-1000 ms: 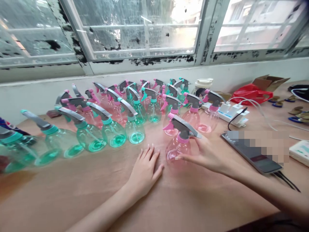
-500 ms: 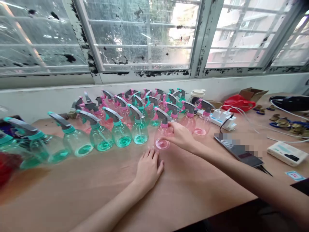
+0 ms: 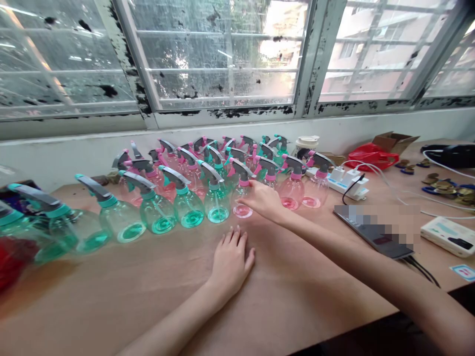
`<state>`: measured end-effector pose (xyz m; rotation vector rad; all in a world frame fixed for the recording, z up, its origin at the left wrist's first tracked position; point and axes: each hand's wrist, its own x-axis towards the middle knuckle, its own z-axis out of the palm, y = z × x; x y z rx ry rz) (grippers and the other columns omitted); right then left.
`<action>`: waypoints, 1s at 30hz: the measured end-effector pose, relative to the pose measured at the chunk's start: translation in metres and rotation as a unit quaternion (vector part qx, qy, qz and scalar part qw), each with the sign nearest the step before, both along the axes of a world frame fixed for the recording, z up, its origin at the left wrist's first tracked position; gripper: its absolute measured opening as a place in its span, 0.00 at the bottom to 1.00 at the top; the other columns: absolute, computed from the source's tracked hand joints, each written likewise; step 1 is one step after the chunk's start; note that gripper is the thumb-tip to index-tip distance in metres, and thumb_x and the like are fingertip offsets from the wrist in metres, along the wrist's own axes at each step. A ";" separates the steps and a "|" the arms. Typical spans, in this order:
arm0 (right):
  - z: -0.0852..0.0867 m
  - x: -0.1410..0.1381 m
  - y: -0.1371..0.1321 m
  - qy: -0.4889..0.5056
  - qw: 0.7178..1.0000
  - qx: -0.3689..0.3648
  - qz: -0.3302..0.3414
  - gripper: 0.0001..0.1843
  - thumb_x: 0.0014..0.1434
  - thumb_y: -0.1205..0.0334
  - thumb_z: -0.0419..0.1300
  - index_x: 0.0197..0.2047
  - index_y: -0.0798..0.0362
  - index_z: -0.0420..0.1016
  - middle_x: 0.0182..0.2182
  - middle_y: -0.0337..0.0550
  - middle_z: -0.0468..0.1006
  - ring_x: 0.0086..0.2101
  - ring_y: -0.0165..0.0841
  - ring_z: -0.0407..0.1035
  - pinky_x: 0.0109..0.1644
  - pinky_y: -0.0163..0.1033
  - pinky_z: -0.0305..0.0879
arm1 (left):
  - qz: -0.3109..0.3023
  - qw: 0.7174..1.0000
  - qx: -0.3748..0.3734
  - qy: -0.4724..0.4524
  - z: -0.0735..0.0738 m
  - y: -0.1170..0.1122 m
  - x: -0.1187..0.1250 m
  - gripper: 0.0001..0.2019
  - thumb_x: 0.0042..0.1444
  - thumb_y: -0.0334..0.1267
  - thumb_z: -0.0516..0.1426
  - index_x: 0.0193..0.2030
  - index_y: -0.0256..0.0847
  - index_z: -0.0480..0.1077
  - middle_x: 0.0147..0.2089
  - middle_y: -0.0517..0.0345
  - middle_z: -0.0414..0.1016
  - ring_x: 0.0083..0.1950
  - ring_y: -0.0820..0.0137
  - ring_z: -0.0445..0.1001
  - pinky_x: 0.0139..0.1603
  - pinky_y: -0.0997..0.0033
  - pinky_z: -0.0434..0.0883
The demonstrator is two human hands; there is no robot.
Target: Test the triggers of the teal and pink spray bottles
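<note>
My right hand (image 3: 261,199) is closed around the right side of a pink spray bottle (image 3: 243,210), which stands upright at the right end of the front row of green ones. Just left of it is a green spray bottle (image 3: 217,207) with a grey and teal head. My left hand (image 3: 232,259) lies flat on the table, fingers spread, in front of these two bottles and holding nothing. Right of my right hand stand more pink bottles, one pink spray bottle (image 3: 291,190) among them. Its far fingers are partly hidden behind the held bottle.
Several green and pink spray bottles crowd the table (image 3: 148,291) toward the wall. On the right are a power strip (image 3: 349,187) with white cables, a phone (image 3: 371,232), a white device (image 3: 447,236), a red plastic bag (image 3: 373,157) and a cardboard box (image 3: 395,142). A lidded cup (image 3: 307,143) stands behind.
My right hand has moved the pink spray bottle left and slightly back, closer to the end green bottle. My left hand stays flat on the table; the view has shifted slightly.
</note>
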<state>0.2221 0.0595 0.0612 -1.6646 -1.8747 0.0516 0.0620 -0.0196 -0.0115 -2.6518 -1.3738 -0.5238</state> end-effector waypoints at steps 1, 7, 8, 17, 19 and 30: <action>-0.002 0.000 -0.001 0.004 1.000 0.005 0.002 0.35 0.57 0.46 0.65 0.61 0.57 0.66 0.54 0.58 0.76 0.53 0.54 0.72 0.51 0.52 0.69 | -0.001 1.000 0.001 0.001 0.000 0.000 0.000 0.18 0.63 0.37 0.55 0.57 0.31 0.71 0.61 0.36 0.71 0.63 0.48 0.69 0.59 0.49 0.68; -0.007 0.021 -0.018 0.040 0.998 0.046 0.015 0.28 0.58 0.48 0.64 0.57 0.56 0.71 0.53 0.54 0.77 0.51 0.46 0.74 0.51 0.46 0.70 | -0.004 1.000 0.012 0.009 -0.001 0.002 -0.002 0.17 0.64 0.38 0.53 0.57 0.34 0.70 0.61 0.38 0.71 0.62 0.49 0.69 0.58 0.48 0.69; -0.006 0.029 -0.022 0.047 0.997 0.052 0.011 0.22 0.60 0.49 0.62 0.52 0.55 0.73 0.50 0.52 0.79 0.48 0.44 0.75 0.49 0.45 0.70 | -0.005 1.000 0.013 0.010 -0.001 0.002 -0.002 0.17 0.64 0.38 0.53 0.57 0.35 0.71 0.61 0.39 0.71 0.62 0.49 0.69 0.58 0.48 0.69; -0.004 0.081 -0.016 0.085 0.991 0.058 -0.087 0.27 0.60 0.46 0.62 0.54 0.57 0.72 0.50 0.57 0.79 0.51 0.51 0.74 0.51 0.52 0.69 | -0.011 0.999 0.019 0.025 0.000 0.005 -0.005 0.18 0.64 0.38 0.52 0.56 0.31 0.71 0.61 0.37 0.72 0.61 0.48 0.70 0.57 0.47 0.70; -0.007 0.077 -0.007 0.084 0.992 0.048 -0.085 0.33 0.58 0.45 0.63 0.59 0.59 0.69 0.53 0.59 0.78 0.53 0.52 0.72 0.54 0.53 0.68 | -0.012 0.999 0.023 0.028 0.000 0.006 -0.006 0.18 0.64 0.38 0.52 0.56 0.31 0.72 0.61 0.37 0.72 0.61 0.48 0.70 0.57 0.47 0.70; 0.001 0.065 -0.005 0.053 0.994 -0.017 -0.092 0.33 0.58 0.42 0.62 0.55 0.61 0.72 0.51 0.60 0.78 0.49 0.55 0.74 0.49 0.52 0.69 | -0.017 0.999 0.032 0.020 -0.004 0.009 -0.010 0.17 0.64 0.39 0.53 0.57 0.36 0.71 0.61 0.41 0.72 0.61 0.51 0.70 0.58 0.50 0.70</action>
